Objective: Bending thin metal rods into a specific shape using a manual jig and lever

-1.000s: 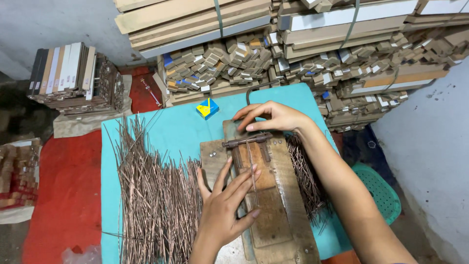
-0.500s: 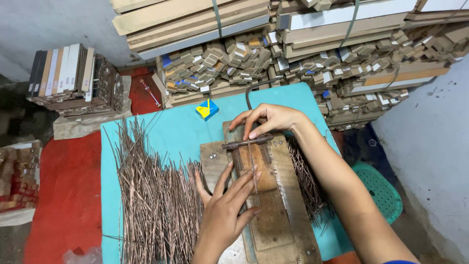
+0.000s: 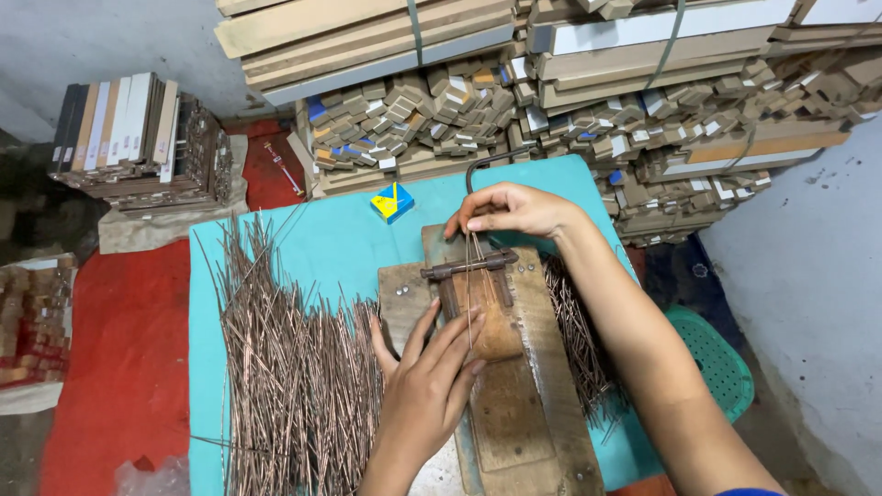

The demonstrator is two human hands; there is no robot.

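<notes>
Your left hand (image 3: 432, 381) lies flat with fingers spread on the worn wooden jig board (image 3: 514, 404), its fingertips pressing a few thin coppery wire rods (image 3: 470, 285) against the rounded brown block at the board's middle. Your right hand (image 3: 510, 209) pinches the far ends of those same rods between thumb and fingers, just beyond the rusty metal crossbar (image 3: 469, 265) they pass under. The rods run straight along the board, from one hand to the other. The board rests on a smooth turquoise tabletop (image 3: 340, 243). To the left a loose heap of thin coppery rods (image 3: 294, 377) fans out, bristly and uneven; a darker bundle of rods (image 3: 574, 331) lies right of the board. A small blue and yellow box (image 3: 392, 201) sits near the table's far edge.
</notes>
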